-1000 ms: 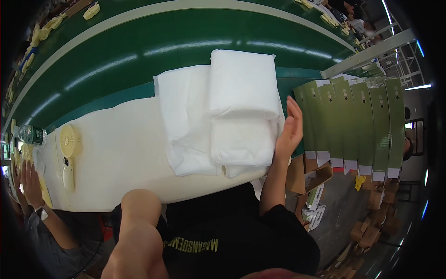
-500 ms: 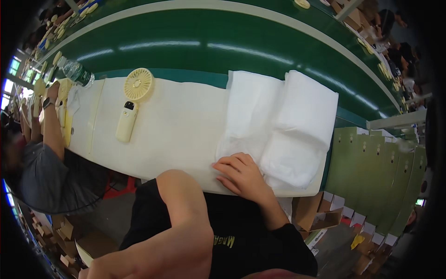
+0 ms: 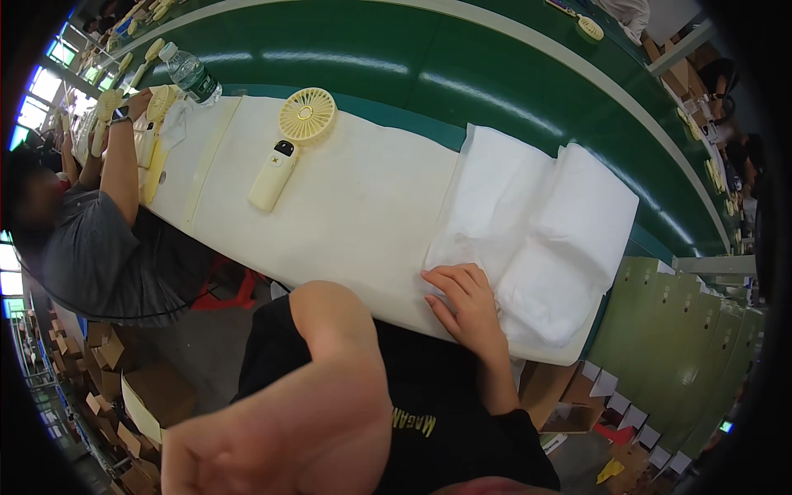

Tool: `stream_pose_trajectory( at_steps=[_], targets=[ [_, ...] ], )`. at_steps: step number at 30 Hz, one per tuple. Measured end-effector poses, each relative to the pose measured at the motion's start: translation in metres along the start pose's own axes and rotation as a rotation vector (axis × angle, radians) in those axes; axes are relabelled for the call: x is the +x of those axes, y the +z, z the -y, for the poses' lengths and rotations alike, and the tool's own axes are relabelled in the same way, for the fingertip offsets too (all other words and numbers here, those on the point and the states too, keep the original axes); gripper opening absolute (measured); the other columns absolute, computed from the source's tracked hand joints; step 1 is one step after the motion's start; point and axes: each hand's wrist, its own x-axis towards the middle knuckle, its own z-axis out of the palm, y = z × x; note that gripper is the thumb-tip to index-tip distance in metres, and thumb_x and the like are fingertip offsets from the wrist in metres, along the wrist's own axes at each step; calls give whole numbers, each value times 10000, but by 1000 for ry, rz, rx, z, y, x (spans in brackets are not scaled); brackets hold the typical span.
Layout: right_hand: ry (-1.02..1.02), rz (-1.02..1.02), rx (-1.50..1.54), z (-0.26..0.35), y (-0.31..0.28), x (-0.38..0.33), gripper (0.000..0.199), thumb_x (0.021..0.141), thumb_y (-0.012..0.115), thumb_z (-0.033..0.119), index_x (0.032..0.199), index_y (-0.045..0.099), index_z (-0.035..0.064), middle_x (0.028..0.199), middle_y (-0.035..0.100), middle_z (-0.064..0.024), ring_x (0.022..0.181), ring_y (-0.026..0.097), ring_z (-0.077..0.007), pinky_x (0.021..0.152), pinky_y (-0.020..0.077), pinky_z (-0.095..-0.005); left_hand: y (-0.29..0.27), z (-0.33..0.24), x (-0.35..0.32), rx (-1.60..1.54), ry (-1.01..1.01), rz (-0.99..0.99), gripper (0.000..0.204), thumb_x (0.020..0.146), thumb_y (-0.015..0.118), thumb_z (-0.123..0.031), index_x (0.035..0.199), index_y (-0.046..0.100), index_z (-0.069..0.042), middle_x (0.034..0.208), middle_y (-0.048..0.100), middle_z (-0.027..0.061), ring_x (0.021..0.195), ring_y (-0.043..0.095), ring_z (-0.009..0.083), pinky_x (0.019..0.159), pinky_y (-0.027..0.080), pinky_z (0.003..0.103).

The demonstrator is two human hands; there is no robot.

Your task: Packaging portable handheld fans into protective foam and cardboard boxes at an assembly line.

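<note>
My right hand (image 3: 467,304) rests at the near edge of the white-covered table, its fingers loosely spread and holding nothing. Its fingertips lie beside a folded stack of thin white sheets or bags (image 3: 516,223). My left arm is bent, elbow toward the table. The left hand (image 3: 198,462) is at the lower left, blurred and cut off by the picture edge, so its fingers cannot be made out. A cream-coloured handheld fan (image 3: 308,115) lies on the table, left of centre, its round grille away from me and its handle toward me.
A clear plastic bottle (image 3: 191,74) stands at the table's far left corner. Beyond runs a green conveyor belt (image 3: 355,49). A co-worker's arm (image 3: 121,169) reaches over the left end. Green cartons (image 3: 672,330) stand at right; an open cardboard box (image 3: 569,404) is below the table.
The view has turned, so the table and fan appear shifted right and tilted. My left hand shows more at the lower left. My right hand stays beside the white stack.
</note>
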Motion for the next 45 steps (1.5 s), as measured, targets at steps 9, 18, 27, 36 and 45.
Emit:
stream_pose_trajectory(
  at_steps=[9, 18, 27, 36, 45],
  targets=[
    [-37, -70, 5, 0, 1, -7, 282, 768, 673, 92, 1046, 637, 56, 1008, 616, -51, 900, 548, -242, 791, 433, -337, -225, -5, -53, 1268, -958, 1276, 538, 798, 689, -165, 1277, 481, -33, 1279, 463, 203, 1208, 427, 386, 990, 344, 465],
    [1, -324, 398, 0, 0, -16, 457, 838, 660, 244, 1229, 512, 60, 1077, 604, -115, 995, 574, -255, 838, 463, -376, -207, -13, -66, 1201, -1557, 911, 519, 868, 637, -155, 1300, 390, -9, 1209, 536, 173, 1113, 506, 266, 956, 398, 370],
    [233, -773, 1010, 20, -38, -43, 727, 930, 450, 513, 1417, 158, 58, 1177, 483, -167, 941, 580, -280, 658, 524, -372, -89, -74, -100, -323, -2333, 986, 217, 838, 681, -207, 929, 583, -36, 1073, 595, 102, 1004, 554, 192, 864, 433, 313],
    [37, -585, 1987, 30, -47, -98, 614, 932, 448, 524, 1307, 273, 70, 1025, 425, -87, 589, 491, -169, 436, 449, -258, -79, -56, -132, 109, -1208, 1726, 127, 805, 677, -174, 818, 603, -72, 792, 580, 64, 762, 557, 250, 698, 459, 340],
    [342, -887, 1685, 35, -64, -117, 630, 928, 419, 562, 1218, 436, 3, 1120, 445, -110, 625, 435, -159, 422, 417, -261, -82, -52, -126, 287, -1438, 1729, 81, 819, 650, -138, 853, 640, -65, 725, 631, 58, 622, 580, 251, 571, 459, 330]
  ],
)
